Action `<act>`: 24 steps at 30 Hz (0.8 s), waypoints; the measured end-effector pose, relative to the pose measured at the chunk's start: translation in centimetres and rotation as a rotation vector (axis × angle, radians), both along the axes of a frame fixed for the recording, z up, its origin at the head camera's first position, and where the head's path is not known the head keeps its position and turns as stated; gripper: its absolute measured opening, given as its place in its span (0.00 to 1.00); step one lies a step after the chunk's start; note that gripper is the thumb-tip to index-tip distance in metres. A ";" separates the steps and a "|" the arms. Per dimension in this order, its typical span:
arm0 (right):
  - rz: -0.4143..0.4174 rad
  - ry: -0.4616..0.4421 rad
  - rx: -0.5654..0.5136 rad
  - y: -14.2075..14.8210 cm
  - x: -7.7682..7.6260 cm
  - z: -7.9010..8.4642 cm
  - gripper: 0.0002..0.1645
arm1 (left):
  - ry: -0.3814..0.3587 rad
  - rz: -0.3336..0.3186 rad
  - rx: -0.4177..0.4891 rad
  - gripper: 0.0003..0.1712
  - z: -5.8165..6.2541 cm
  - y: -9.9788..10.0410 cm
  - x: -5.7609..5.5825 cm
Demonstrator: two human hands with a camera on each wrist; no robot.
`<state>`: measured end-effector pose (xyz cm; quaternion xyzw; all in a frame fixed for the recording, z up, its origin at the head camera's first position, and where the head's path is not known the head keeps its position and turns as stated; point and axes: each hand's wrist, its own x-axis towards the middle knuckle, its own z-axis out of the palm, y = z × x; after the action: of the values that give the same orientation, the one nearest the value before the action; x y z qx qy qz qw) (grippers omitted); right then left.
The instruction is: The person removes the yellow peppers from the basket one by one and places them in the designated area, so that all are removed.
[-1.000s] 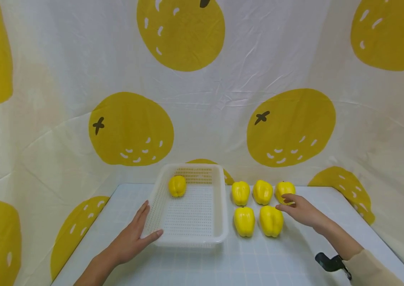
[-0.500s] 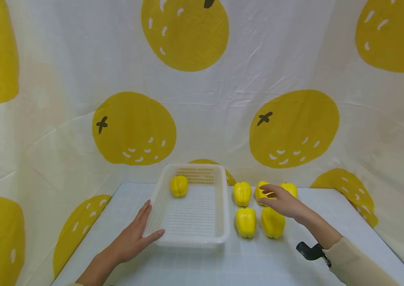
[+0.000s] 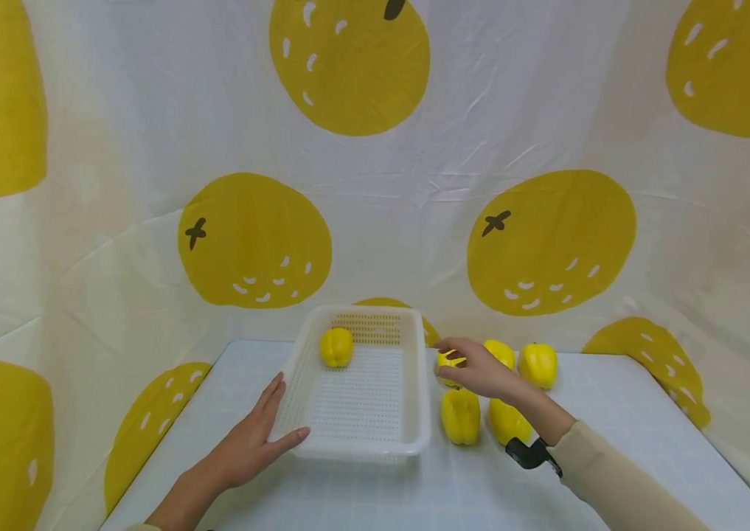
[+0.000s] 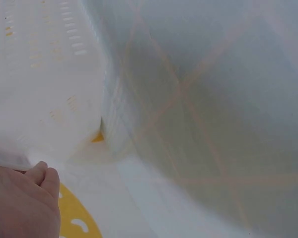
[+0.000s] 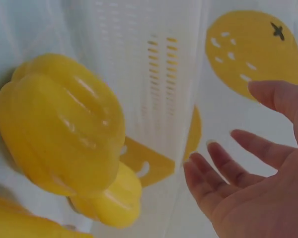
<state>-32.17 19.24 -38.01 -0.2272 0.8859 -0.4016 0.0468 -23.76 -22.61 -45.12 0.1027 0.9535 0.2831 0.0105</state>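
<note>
A white slatted basket (image 3: 355, 413) stands on the table with one yellow bell pepper (image 3: 336, 347) in its far left corner. My left hand (image 3: 242, 442) rests against the basket's near left corner, fingers straight along the outer wall and thumb on the front rim. Over the back left bell pepper (image 3: 444, 380) hovers my right hand (image 3: 477, 369), its fingers relaxed and spread, holding nothing. In the right wrist view the hand (image 5: 258, 183) is apart from a large bell pepper (image 5: 59, 124). The hand and forearm partly hide several peppers in the head view.
Right of the basket are further yellow peppers: a front left one (image 3: 461, 417), a front right one (image 3: 507, 422), a back middle one (image 3: 501, 352) and a back right one (image 3: 537, 366). A fruit-print curtain (image 3: 388, 243) hangs behind the pale checked table (image 3: 361, 501).
My right hand has moved left across the back row of peppers, from the right one to the left one. The left hand stays at the basket. The head view has shifted slightly.
</note>
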 end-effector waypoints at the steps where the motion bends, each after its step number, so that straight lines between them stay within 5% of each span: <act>1: 0.017 0.003 -0.002 -0.5 -0.2 -0.1 0.30 | 0.000 -0.001 0.000 0.65 0.0 0.0 0.0; 8: 0.145 0.032 0.020 -3.6 -1.2 -0.4 0.28 | 0.011 -0.013 -0.007 0.65 -0.1 -0.2 0.0; 15: 0.131 0.079 0.137 -6.0 -2.3 0.9 0.25 | 0.030 -0.025 0.002 0.64 -0.1 -0.2 0.0; 24: 0.218 0.099 0.158 -9.1 -4.2 2.4 0.26 | 0.052 -0.031 0.015 0.63 -0.4 -0.3 0.0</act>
<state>-36.34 10.17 -35.65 -0.3372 0.8861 -0.3115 0.0640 -23.74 -22.93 -45.52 0.1247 0.9496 0.2874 -0.0106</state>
